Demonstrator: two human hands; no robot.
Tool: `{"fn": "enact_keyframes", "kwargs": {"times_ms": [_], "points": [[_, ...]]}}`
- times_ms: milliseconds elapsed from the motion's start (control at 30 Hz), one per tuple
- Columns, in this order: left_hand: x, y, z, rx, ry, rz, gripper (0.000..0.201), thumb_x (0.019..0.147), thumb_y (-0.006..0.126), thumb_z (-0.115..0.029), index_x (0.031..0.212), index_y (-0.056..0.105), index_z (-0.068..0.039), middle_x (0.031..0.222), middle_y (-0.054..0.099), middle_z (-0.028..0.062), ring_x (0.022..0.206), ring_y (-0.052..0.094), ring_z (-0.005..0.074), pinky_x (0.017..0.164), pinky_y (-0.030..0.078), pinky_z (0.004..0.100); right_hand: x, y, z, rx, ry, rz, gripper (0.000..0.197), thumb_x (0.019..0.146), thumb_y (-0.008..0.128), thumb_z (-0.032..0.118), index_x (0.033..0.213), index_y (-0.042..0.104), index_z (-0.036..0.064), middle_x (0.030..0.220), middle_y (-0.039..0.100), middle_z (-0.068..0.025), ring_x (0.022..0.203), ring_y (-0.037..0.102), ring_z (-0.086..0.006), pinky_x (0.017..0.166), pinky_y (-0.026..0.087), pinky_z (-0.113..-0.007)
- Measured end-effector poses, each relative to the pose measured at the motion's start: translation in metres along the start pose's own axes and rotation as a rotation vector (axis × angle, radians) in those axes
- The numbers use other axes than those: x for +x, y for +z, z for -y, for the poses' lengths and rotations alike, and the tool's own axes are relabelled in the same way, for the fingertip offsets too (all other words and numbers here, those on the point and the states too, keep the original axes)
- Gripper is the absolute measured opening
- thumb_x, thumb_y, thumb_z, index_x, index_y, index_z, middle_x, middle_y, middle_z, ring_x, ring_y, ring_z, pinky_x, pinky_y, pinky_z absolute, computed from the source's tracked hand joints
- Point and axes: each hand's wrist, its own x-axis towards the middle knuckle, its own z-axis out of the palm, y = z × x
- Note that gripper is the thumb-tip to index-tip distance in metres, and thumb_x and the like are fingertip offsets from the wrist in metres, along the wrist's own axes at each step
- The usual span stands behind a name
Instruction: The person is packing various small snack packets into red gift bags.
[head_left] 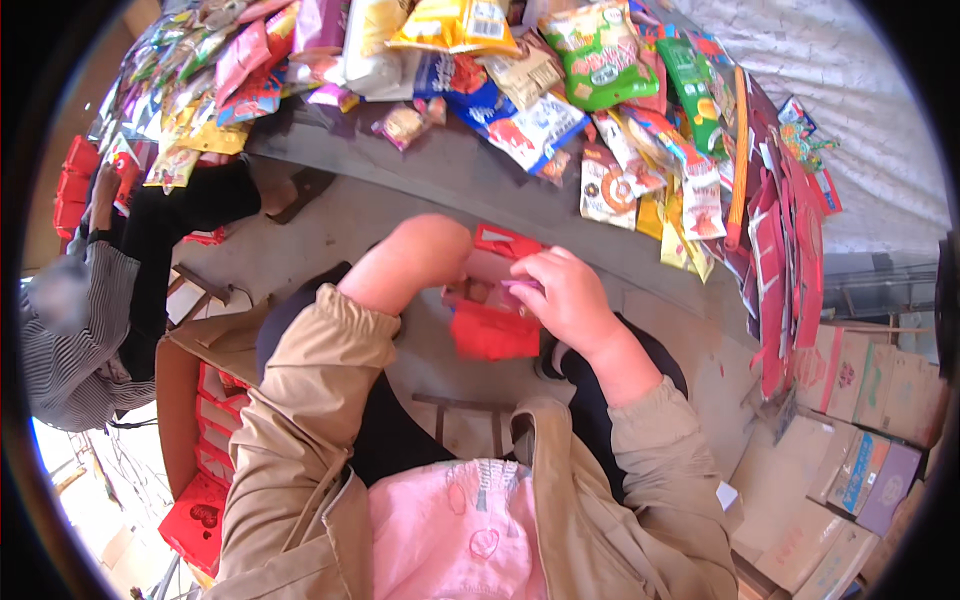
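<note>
A small red gift box (pixel 495 335) with its flaps raised is held above my lap; its pale inside shows some small contents that I cannot make out. My left hand (pixel 435 248) is at the box's left side, gripping it, the fingers mostly hidden behind the hand and the box wall. Over the right side of the opening, my right hand (pixel 568 292) pinches a small purple wrapped piece (pixel 520 284) between thumb and fingers. The box's front flap is blurred.
A dark table (pixel 370 150) ahead bears piles of snack packets (pixel 610 60), with flattened red boxes (pixel 780 260) at its right end. Left of me, a carton (pixel 180 400) holds red boxes. Another person (pixel 90 330) sits far left. Cardboard cartons (pixel 870 390) are stacked at right.
</note>
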Motion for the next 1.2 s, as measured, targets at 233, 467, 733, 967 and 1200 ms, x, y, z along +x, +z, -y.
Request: {"fn": "enact_keyframes", "kwargs": {"times_ms": [233,467,733,967,1200], "points": [[-0.001,0.005,-0.001,-0.032,-0.024,0.035,0.016,0.076,0.074,-0.024,0.083,0.077,-0.01,0.086,0.073,0.0151,0.088,0.07,0.0362,0.078,0.056,0.0476,0.004,-0.013,-0.002,-0.114,-0.019,0.042,0.009,0.083,0.072,0.015,0.087,0.067,0.0083,0.084,0.069,-0.0072,0.084,0.063,-0.0303,0.074,0.053,-0.042],[0.0,0.005,0.0,-0.049,-0.042,0.048,0.019,0.077,0.077,-0.026,0.087,0.077,-0.01,0.088,0.073,0.0137,0.09,0.07,0.0358,0.078,0.056,0.0477,0.014,-0.02,0.006,-0.068,-0.02,-0.076,0.015,0.083,0.074,0.016,0.094,0.069,0.0065,0.085,0.069,-0.008,0.085,0.064,-0.0296,0.073,0.053,-0.041],[-0.001,0.001,-0.003,-0.039,-0.014,0.091,0.021,0.076,0.08,-0.027,0.09,0.078,-0.012,0.091,0.073,0.0124,0.09,0.07,0.0355,0.078,0.056,0.0477,0.105,-0.033,0.002,0.025,-0.082,-0.476,0.035,0.086,0.073,0.008,0.119,0.063,0.0022,0.12,0.063,-0.016,0.108,0.064,-0.0333,0.092,0.052,-0.042],[-0.001,-0.003,-0.011,0.0,0.009,0.112,0.022,0.076,0.08,-0.026,0.092,0.079,-0.011,0.091,0.074,0.0123,0.092,0.07,0.0352,0.078,0.056,0.0469,0.199,-0.05,-0.011,-0.338,-0.174,-0.587,0.029,0.082,0.074,0.005,0.109,0.063,0.0049,0.125,0.06,-0.0146,0.113,0.061,-0.0368,0.094,0.052,-0.046],[-0.003,-0.005,-0.013,-0.029,0.006,0.113,0.035,0.069,0.086,-0.033,0.093,0.08,-0.009,0.093,0.075,0.0127,0.09,0.072,0.0331,0.077,0.058,0.045,0.19,-0.094,-0.013,-0.195,-0.277,-0.837,0.012,0.093,0.069,0.009,0.095,0.059,0.0027,0.123,0.068,-0.0158,0.107,0.067,-0.0324,0.093,0.053,-0.04]]}}
